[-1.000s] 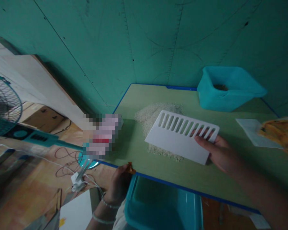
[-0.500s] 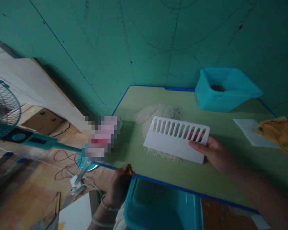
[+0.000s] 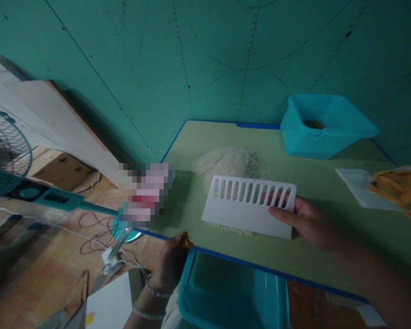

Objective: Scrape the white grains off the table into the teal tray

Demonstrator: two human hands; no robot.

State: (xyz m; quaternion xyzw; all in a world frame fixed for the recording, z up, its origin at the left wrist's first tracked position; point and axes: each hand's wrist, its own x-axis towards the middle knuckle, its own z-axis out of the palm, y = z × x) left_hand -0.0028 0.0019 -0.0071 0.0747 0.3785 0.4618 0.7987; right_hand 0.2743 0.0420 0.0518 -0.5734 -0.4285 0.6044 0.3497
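My right hand (image 3: 306,222) grips a white slotted plastic scraper (image 3: 246,208) by its right end, thumb on its face and fingers behind the slots. The scraper stands on its long edge across the near side of a pile of rice (image 3: 230,164) on the green table (image 3: 315,256). My left hand (image 3: 169,265) is below the table's front edge, fingers closed on the rim of a teal tub (image 3: 233,297) held under the edge. A small orange scrap (image 3: 185,239) shows at its fingertips.
A second teal tub (image 3: 325,125) sits at the table's back right against the teal wall. A white sheet (image 3: 361,194) with an orange cloth (image 3: 399,192) lies at the right. A fan (image 3: 7,157) stands on the floor at left, with cables (image 3: 96,228) nearby.
My right hand has drawn the scraper nearer to the front edge and set it more upright, so more of the rice pile shows behind it. The left hand and tub have stayed put.
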